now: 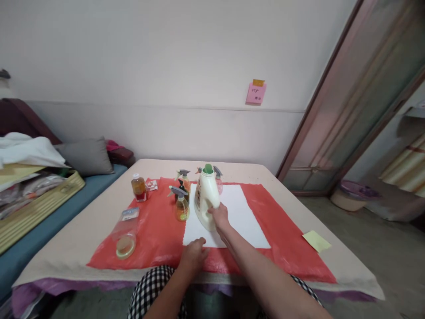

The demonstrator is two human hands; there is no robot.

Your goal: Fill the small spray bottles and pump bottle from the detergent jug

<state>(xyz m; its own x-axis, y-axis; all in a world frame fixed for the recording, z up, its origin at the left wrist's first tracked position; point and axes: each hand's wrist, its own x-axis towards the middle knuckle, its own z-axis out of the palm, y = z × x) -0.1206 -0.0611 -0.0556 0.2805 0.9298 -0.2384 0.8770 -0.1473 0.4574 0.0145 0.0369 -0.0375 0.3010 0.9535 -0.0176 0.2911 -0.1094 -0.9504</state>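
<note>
Head view: right hand [219, 214] has its fingers closed round the handle of a large cream jug [206, 195] with a green cap [208, 169]; jug stands over the left part of a white sheet [247, 223], base contact not certain. Left hand [195, 255] at the sheet's near edge, fingers loosely apart, gripping nothing visible. Close left of jug: yellow-liquid spray bottle [182, 210], dark bottle [187, 198] partly hidden behind it, orange-tinted spray bottle [186, 180] farther back. Pink spray bottle [219, 184] behind jug, partly blocked by it. Right forearm crosses the white sheet and the red covering [288, 239] beneath. Farther left: amber bottle [138, 188], small packet [152, 185], clear plastic bag [124, 228], round pale ring [125, 247]. Yellow note [316, 241] at right; pink note [256, 93] on wall; grey pillow [88, 157] beyond the table's left side.
</note>
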